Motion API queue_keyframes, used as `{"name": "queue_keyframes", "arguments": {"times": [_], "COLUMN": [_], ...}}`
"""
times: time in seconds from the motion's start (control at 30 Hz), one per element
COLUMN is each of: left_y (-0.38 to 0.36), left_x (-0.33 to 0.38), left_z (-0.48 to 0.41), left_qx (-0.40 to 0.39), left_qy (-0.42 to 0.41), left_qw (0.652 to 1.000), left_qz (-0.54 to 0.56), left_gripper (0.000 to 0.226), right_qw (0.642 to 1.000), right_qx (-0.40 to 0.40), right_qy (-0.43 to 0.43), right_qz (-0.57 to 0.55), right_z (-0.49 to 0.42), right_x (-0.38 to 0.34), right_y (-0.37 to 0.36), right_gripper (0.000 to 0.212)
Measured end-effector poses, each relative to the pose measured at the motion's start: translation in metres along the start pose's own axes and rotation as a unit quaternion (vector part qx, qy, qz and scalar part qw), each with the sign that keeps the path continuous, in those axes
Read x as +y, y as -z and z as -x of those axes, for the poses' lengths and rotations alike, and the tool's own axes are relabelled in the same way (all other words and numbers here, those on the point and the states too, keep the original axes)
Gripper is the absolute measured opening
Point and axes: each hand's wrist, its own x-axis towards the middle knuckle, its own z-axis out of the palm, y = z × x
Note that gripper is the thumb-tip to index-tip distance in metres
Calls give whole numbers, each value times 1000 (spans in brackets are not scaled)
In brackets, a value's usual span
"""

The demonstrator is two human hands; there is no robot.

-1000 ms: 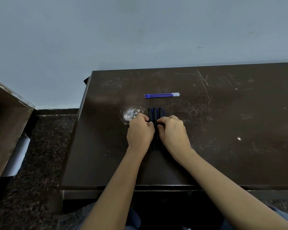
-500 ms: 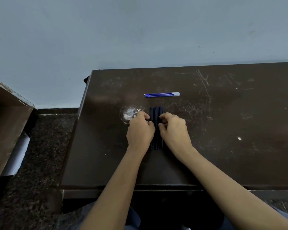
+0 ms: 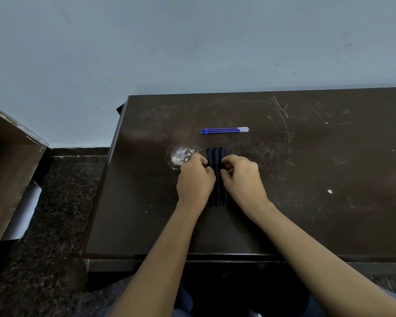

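**Pens lined up, refills not touched yet**

Only the head view to go on, looking down over the person's arms.

On the scratched dark brown wooden table (image 3: 306, 202) there's a row of three dark blue-black plastic pens (image 3: 216, 153). They lie side by side and touching, pointing from the near edge toward the far edge, in the left half of the table and roughly midway between those edges. The left hand (image 3: 196, 179) and right hand (image 3: 242, 177) are close together, one on each side of the row. Both have their fingers curled in and pinching at the pens' upper half. I can't tell which pen each hand has, since the knuckles hide it.

Beyond the pens, nearer the far edge, three thin blue ink refills (image 3: 224, 130) lie bundled crosswise, well apart from both hands. A pale worn patch (image 3: 180, 156) on the tabletop sits just beside the left hand.

My guess on progress is that it's early. The pens look whole, nothing is visibly pulled apart, and no refill is in hand. Opening the pens and dealing with the refills looks to be all still ahead.
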Motion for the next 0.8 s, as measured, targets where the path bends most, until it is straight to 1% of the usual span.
{"name": "queue_keyframes", "arguments": {"times": [0.63,0.8], "left_y": [1,1], "left_x": [2,1], "left_z": [3,2], "left_qx": [-6,1], "left_qy": [6,5], "left_qw": [1000,1000], "left_qz": [-6,-6], "left_gripper": [21,20], "right_qw": [1000,1000], "right_qx": [-6,5], "right_qy": [6,7], "right_qz": [4,-1], "right_z": [-3,-3], "right_x": [4,4], "right_y": [2,3], "right_gripper": [25,24]}}
